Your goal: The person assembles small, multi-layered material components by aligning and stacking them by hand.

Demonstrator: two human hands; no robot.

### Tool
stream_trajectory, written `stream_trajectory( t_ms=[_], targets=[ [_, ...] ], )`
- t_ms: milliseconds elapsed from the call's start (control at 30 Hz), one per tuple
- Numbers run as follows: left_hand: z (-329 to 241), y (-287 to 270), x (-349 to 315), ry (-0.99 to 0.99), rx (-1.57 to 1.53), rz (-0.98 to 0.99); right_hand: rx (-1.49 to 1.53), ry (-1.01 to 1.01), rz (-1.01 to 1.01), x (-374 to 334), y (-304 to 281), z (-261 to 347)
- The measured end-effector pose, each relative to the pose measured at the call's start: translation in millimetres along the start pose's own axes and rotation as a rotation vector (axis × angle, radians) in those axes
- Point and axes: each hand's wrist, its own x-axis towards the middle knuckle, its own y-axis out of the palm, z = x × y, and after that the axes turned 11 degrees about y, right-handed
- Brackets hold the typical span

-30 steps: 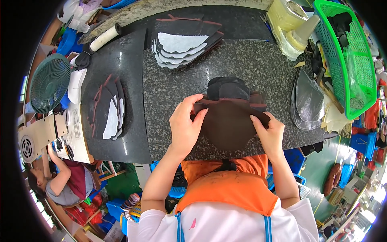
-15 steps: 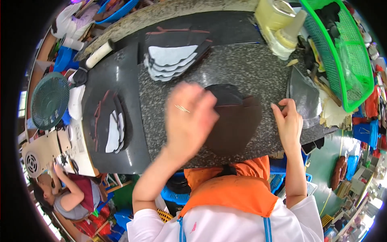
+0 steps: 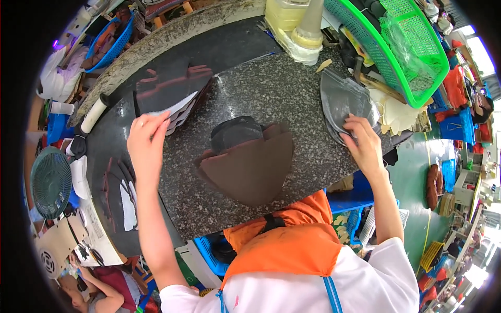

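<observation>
My left hand (image 3: 150, 136) is at a stack of dark, curved leather-like pieces (image 3: 175, 86) with reddish edges, its fingertips closed on the white-faced end of a piece. At the right, my right hand (image 3: 364, 141) has its thumb and fingers closed at the lower edge of a shiny dark-grey curved piece (image 3: 344, 96), which lies on others like it. Between the hands, a dark brown rounded piece (image 3: 253, 169) lies on the speckled stone slab (image 3: 209, 203), with a black piece (image 3: 237, 134) at its far edge.
Another fan of dark, white-faced pieces (image 3: 127, 201) lies at the left. A green basket (image 3: 417, 78), a pale yellow container (image 3: 282, 23) and a hammer (image 3: 378, 86) stand or lie at the far right. A green fan (image 3: 50, 182) is at the left edge; a co-worker (image 3: 99, 292) sits lower left.
My left hand has moved left from beside the brown piece to the white-faced stack. My right hand has reached the grey pieces. The whole view has shifted and turned.
</observation>
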Motion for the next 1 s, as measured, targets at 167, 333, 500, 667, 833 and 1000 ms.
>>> stream_trajectory(
  t_ms=[167, 333, 500, 667, 833, 1000],
  targets=[
    [-129.7, 18.3, -49.5, 0.125, -0.201, -0.122, 0.078, 0.085, -0.021, -1.3, -14.1, -2.3],
    [-136.2, 78.6, -116.8, 0.494, -0.324, 0.156, 0.164, 0.235, -0.019, 11.6, -12.7, 23.9],
    [-121.9, 70.8, -94.6, 0.589, -0.392, 0.297, 0.776, 0.761, 0.341, -1.0, 15.7, 48.6],
    [-121.4, 76.3, -98.1, 0.589, -0.402, 0.263, 0.97, 0.723, 0.468, -10.6, 52.6, 70.4],
    [-132.3, 62.5, -80.4, 0.367, -0.518, 0.29, 0.714, 0.638, 0.264, -2.4, 38.5, 81.0],
    [-153.1, 60.8, -66.0, -0.024, -0.611, 0.029, 0.971, 0.557, 0.571, -5.0, 32.4, 119.2]
  ],
)
